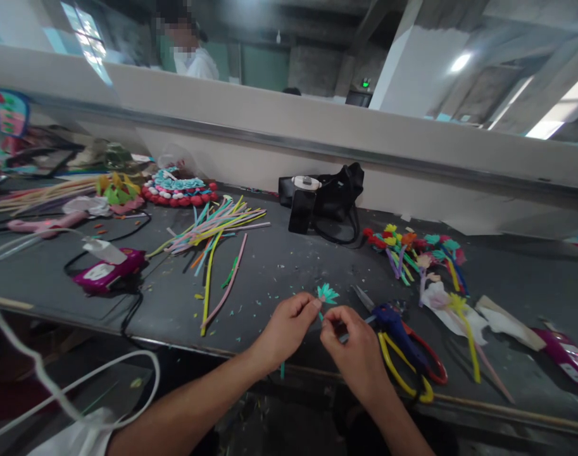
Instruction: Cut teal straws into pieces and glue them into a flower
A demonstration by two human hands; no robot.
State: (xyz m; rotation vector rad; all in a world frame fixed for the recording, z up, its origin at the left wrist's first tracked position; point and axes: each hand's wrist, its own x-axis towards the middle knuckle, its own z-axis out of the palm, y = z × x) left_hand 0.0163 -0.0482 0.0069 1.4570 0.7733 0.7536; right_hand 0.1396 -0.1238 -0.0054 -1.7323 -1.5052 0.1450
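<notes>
My left hand and my right hand meet above the near edge of the dark table. Both pinch a small teal paper flower on a thin stem, its petals standing just above my fingertips. The left thumb and forefinger grip just below the petals; the right fingers close on the stem lower down. Right beside my right hand lie blue-handled scissors and red and yellow-handled scissors.
Loose coloured strips fan out at mid-left. A purple glue gun with a black cord lies left, another at far right. Finished flowers pile at right. A black bag with a phone stands against the wall; a person is behind it.
</notes>
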